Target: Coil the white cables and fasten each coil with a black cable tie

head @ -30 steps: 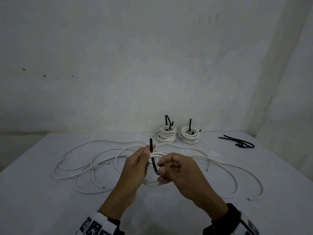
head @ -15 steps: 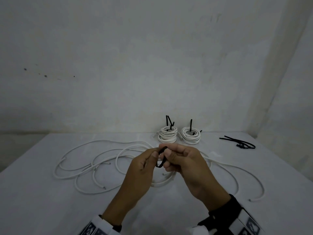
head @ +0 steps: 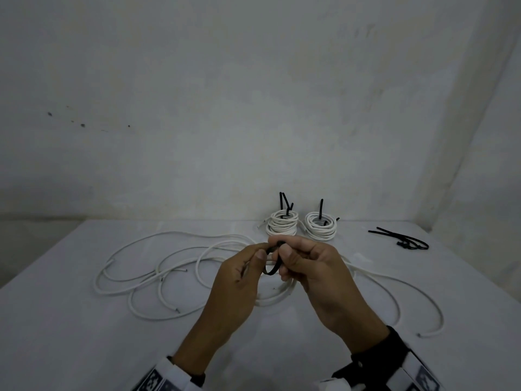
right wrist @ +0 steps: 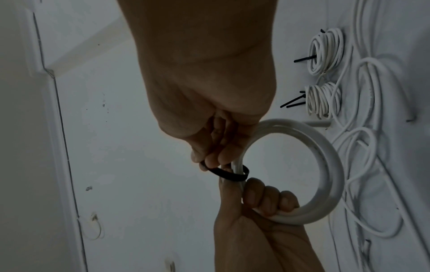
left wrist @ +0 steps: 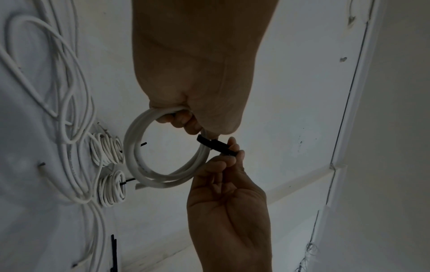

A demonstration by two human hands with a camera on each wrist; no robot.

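A small white cable coil hangs in the air over the table, and my left hand grips it with the fingers curled round its strands. A black cable tie is bent into a loop around the coil's strands beside that grip. My right hand pinches the tie at its end between thumb and fingertips. In the head view both hands meet at the centre, hiding most of the coil.
Two tied coils stand at the table's back, black tie ends sticking up. Loose white cables sprawl left and right of my hands. Spare black ties lie at the back right near the wall corner.
The tie stood nearly straight beside the coil a second ago; now it is bent into a loop around the strands. Both hands have risen slightly and closed together.
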